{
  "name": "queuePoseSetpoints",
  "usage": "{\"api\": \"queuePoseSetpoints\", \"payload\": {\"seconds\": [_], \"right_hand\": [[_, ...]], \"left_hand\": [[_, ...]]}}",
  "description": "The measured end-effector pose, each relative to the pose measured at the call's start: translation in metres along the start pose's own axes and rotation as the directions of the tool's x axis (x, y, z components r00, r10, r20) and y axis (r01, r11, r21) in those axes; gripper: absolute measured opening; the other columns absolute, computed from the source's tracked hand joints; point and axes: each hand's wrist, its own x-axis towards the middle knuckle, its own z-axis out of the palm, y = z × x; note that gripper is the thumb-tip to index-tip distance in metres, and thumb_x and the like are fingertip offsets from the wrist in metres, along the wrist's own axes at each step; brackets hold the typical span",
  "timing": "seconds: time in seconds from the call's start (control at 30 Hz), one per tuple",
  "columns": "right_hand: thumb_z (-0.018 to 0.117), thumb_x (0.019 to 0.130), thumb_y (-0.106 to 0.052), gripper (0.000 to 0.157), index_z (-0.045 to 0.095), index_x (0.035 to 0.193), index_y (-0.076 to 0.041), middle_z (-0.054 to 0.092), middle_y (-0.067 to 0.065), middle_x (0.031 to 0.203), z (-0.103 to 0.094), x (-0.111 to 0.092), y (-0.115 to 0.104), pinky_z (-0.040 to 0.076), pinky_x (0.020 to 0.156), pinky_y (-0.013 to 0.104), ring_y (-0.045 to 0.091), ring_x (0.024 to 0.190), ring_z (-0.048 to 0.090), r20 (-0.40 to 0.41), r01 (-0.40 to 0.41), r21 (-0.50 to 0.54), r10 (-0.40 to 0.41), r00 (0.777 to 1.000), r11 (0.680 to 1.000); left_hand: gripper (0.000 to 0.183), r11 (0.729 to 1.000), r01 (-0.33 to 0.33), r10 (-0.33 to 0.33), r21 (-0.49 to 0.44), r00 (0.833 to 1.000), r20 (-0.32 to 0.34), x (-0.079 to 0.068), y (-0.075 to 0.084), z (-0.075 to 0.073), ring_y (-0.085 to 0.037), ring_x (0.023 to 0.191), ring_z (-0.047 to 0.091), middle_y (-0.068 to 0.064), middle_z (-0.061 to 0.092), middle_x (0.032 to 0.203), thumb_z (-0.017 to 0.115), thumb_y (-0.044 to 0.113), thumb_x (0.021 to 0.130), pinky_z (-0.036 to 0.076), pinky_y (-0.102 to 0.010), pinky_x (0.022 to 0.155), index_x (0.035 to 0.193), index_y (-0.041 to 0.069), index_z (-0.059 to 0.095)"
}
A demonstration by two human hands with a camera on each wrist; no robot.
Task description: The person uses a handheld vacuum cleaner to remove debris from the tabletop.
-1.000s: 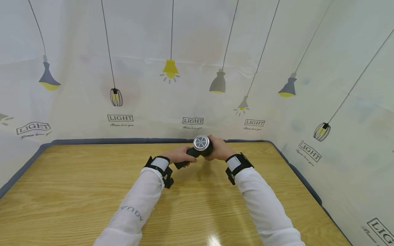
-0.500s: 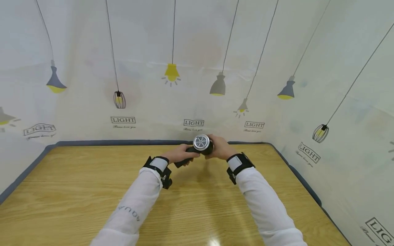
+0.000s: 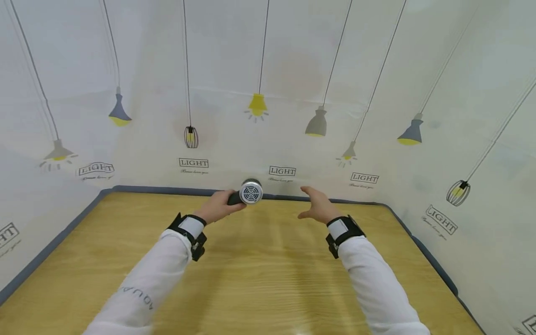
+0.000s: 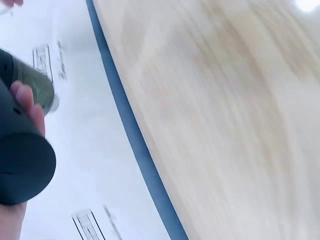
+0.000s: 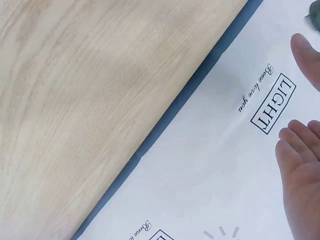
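Note:
In the head view my left hand (image 3: 217, 206) grips the black handle of a massage gun (image 3: 251, 192), held up near the table's far edge. Its round silver grille faces me. The left wrist view shows the flat dark end of the massage gun's handle (image 4: 26, 167), with fingertips (image 4: 25, 95) curled round it; no cord shows there. Over to the right, my right hand (image 3: 320, 206) is apart from the massage gun and holds nothing. Its thumb and fingers are spread apart, also plain in the right wrist view, where part of the hand (image 5: 306, 185) is cut off.
A wood-grain table (image 3: 259, 270) lies under both arms. Behind it and along its sides rises a pale covering (image 3: 226, 70) printed with hanging lamps and the word LIGHT. A dark blue-grey strip (image 3: 289, 197) runs along the table's border.
My right hand has let go of the massage gun and moved away to the right. The left hand has carried the massage gun leftward. The head view has turned a little left.

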Motion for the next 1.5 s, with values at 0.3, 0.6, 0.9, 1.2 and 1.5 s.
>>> {"api": "queuePoseSetpoints", "payload": {"seconds": [0.3, 0.6, 0.9, 1.2, 1.5], "right_hand": [[0.075, 0.080, -0.012, 0.084, 0.030, 0.146, 0.013, 0.035, 0.037, 0.151, 0.005, -0.006, 0.027, 0.035, 0.113, 0.062, 0.050, 0.136, 0.033, 0.017, 0.014, 0.015, -0.014, 1.000, 1.000], [0.074, 0.081, -0.014, 0.083, 0.030, 0.145, 0.015, 0.036, 0.040, 0.148, 0.007, -0.036, 0.061, 0.035, 0.110, 0.065, 0.053, 0.133, 0.035, -0.009, -0.052, 0.014, 0.052, 0.999, 0.999], [0.074, 0.080, -0.012, 0.082, 0.031, 0.144, 0.017, 0.037, 0.041, 0.146, -0.001, -0.050, 0.068, 0.037, 0.108, 0.066, 0.054, 0.130, 0.038, -0.037, -0.074, -0.003, 0.074, 0.997, 0.997], [0.075, 0.080, -0.012, 0.082, 0.031, 0.144, 0.016, 0.038, 0.041, 0.146, -0.001, -0.056, 0.069, 0.039, 0.107, 0.065, 0.054, 0.130, 0.039, -0.035, -0.085, -0.005, 0.085, 0.996, 0.996], [0.075, 0.080, -0.012, 0.081, 0.032, 0.143, 0.017, 0.039, 0.041, 0.145, -0.005, -0.057, 0.069, 0.039, 0.107, 0.064, 0.054, 0.129, 0.040, -0.043, -0.082, -0.016, 0.081, 0.996, 0.996]], "left_hand": [[0.054, 0.961, 0.204, -0.142, 0.187, 0.943, -0.300, -0.057, -0.055, -0.024, -0.031, 0.082, 0.063, -0.029, 0.070, 0.104, 0.066, 0.031, 0.086, 0.052, -0.048, 0.070, 0.118, -0.011, 0.057], [0.050, 0.896, 0.350, -0.206, 0.274, 0.874, -0.440, -0.071, -0.086, -0.010, -0.041, 0.077, 0.065, -0.037, 0.066, 0.092, 0.071, 0.021, 0.084, 0.054, -0.056, 0.068, 0.104, -0.020, 0.052], [0.050, 0.866, 0.344, -0.163, 0.363, 0.881, -0.444, -0.067, -0.104, -0.002, -0.049, 0.075, 0.064, -0.041, 0.065, 0.084, 0.072, 0.022, 0.082, 0.054, -0.060, 0.067, 0.095, -0.023, 0.054], [0.055, 0.781, 0.331, -0.184, 0.530, 0.932, -0.311, -0.070, -0.108, 0.005, -0.049, 0.077, 0.064, -0.041, 0.065, 0.083, 0.070, 0.024, 0.084, 0.056, -0.058, 0.072, 0.092, -0.027, 0.053], [0.061, 0.784, 0.349, -0.252, 0.513, 0.935, -0.250, -0.066, -0.103, -0.001, -0.052, 0.086, 0.062, -0.044, 0.064, 0.091, 0.067, 0.027, 0.088, 0.054, -0.060, 0.080, 0.100, -0.030, 0.050]]}}
